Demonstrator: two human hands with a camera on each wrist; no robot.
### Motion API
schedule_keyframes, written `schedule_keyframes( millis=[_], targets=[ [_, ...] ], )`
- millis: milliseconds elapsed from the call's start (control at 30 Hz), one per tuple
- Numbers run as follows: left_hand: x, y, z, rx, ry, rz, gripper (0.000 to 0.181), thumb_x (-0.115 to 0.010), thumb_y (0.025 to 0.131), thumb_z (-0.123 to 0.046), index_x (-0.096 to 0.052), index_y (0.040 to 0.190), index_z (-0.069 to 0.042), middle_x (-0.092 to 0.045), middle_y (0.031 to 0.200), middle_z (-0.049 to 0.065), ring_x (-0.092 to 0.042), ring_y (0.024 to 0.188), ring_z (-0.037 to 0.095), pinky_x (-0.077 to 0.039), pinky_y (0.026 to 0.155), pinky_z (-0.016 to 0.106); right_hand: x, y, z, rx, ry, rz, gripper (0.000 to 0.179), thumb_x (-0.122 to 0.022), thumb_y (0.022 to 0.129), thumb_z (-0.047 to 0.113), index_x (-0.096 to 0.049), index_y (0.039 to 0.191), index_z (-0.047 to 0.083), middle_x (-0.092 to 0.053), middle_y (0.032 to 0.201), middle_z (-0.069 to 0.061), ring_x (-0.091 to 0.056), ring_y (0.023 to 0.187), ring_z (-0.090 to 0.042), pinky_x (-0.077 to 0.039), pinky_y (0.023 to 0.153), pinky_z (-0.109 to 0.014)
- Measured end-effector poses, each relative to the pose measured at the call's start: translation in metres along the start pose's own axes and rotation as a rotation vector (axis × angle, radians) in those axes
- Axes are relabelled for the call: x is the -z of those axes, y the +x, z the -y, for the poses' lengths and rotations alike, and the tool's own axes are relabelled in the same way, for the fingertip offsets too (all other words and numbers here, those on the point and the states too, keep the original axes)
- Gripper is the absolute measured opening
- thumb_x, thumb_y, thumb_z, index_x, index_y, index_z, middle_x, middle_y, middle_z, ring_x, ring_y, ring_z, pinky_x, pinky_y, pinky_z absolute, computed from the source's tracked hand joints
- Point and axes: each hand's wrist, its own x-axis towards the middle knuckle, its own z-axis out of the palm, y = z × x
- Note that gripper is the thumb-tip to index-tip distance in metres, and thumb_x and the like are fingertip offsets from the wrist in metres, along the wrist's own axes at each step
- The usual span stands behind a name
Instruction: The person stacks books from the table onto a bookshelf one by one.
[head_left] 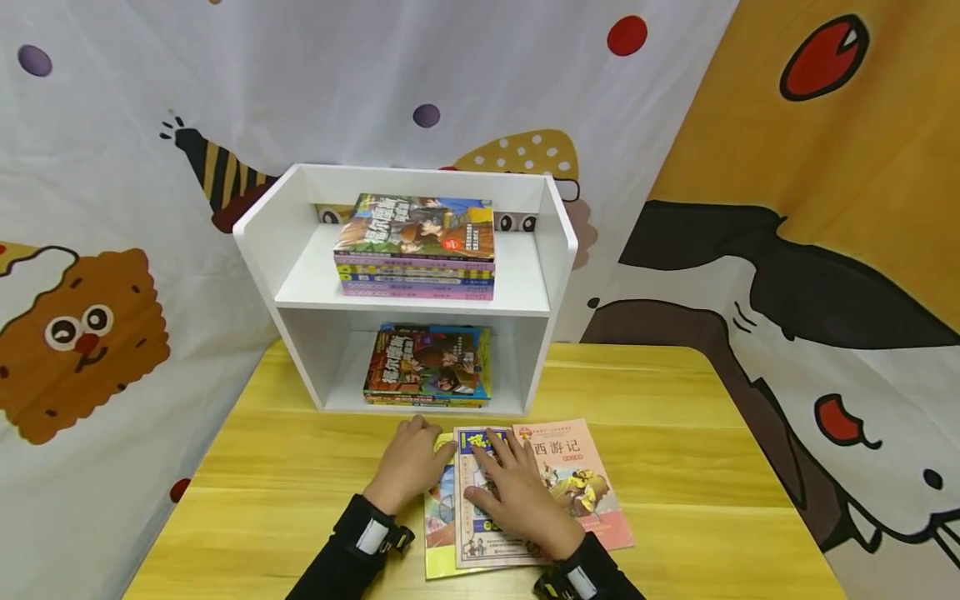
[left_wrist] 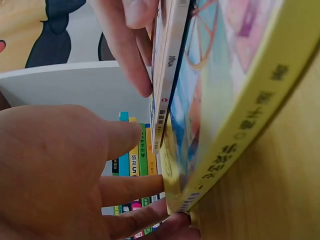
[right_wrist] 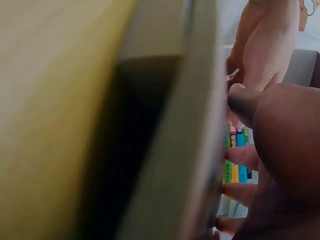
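Three books overlap on the table in the head view: a yellow-edged book [head_left: 442, 560] at the left, a white-bordered book with a blue title band [head_left: 491, 546] over it, and a pink book [head_left: 558, 433] at the right. My left hand [head_left: 408, 462] is at the far left corner of the yellow-edged book. Its fingertips touch that corner in the left wrist view, while the thumb [left_wrist: 125, 137] stays off the cover. My right hand [head_left: 521, 492] rests on the white-bordered book with fingers spread, hiding part of its cover and the pink book's left edge.
A white two-tier shelf [head_left: 412, 306] stands behind the books. One stack of books [head_left: 416, 229] lies on its upper level, another stack [head_left: 427, 362] on the lower. A printed cloth [head_left: 337, 75] hangs behind. The wooden table [head_left: 690, 467] extends to both sides.
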Motion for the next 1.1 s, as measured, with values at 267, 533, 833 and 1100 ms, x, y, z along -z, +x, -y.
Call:
schedule_keyframes(
  millis=[267, 533, 833, 1100],
  targets=[
    [-0.003, 0.008, 0.008, -0.039, -0.094, -0.044, 0.027, -0.055, 0.093, -0.035, -0.070, 0.102, -0.014, -0.062, 0.096, 0.006, -0.054, 0.088, 0.025, -0.047, 0.077, 0.045, -0.002, -0.002, -0.002, 0.001, -0.008, -0.005, 0.064, -0.046, 0.092, 0.056, -0.030, 0.146, 0.026, -0.012, 0.156, -0.011, -0.001, 0.137, -0.041, -0.007, 0.103, -0.071],
    [0.000, 0.014, 0.017, 0.037, -0.276, 0.088, 0.037, -0.065, 0.086, -0.036, -0.067, 0.112, -0.010, -0.063, 0.113, 0.009, -0.054, 0.105, 0.028, -0.047, 0.087, 0.049, -0.005, -0.004, -0.004, -0.001, 0.038, -0.001, 0.064, -0.046, 0.092, 0.055, -0.030, 0.146, 0.026, -0.011, 0.156, -0.010, 0.000, 0.137, -0.040, -0.005, 0.102, -0.072],
    [0.008, 0.020, 0.012, 0.172, -0.325, 0.193, 0.048, -0.070, 0.079, -0.043, -0.067, 0.112, -0.008, -0.064, 0.114, 0.010, -0.058, 0.098, 0.029, -0.051, 0.079, 0.047, -0.005, 0.001, -0.003, -0.018, 0.057, -0.033, 0.065, -0.048, 0.091, 0.055, -0.030, 0.146, 0.026, -0.013, 0.155, -0.010, -0.002, 0.137, -0.040, -0.005, 0.102, -0.072],
    [0.007, 0.019, 0.011, 0.167, -0.400, 0.238, 0.038, -0.064, 0.085, -0.042, -0.061, 0.107, -0.011, -0.061, 0.107, 0.010, -0.055, 0.083, 0.022, -0.049, 0.072, 0.042, -0.008, 0.003, -0.007, -0.021, 0.077, -0.047, 0.065, -0.047, 0.091, 0.057, -0.029, 0.146, 0.029, -0.013, 0.156, -0.007, -0.002, 0.138, -0.038, -0.005, 0.102, -0.072]
  ],
)
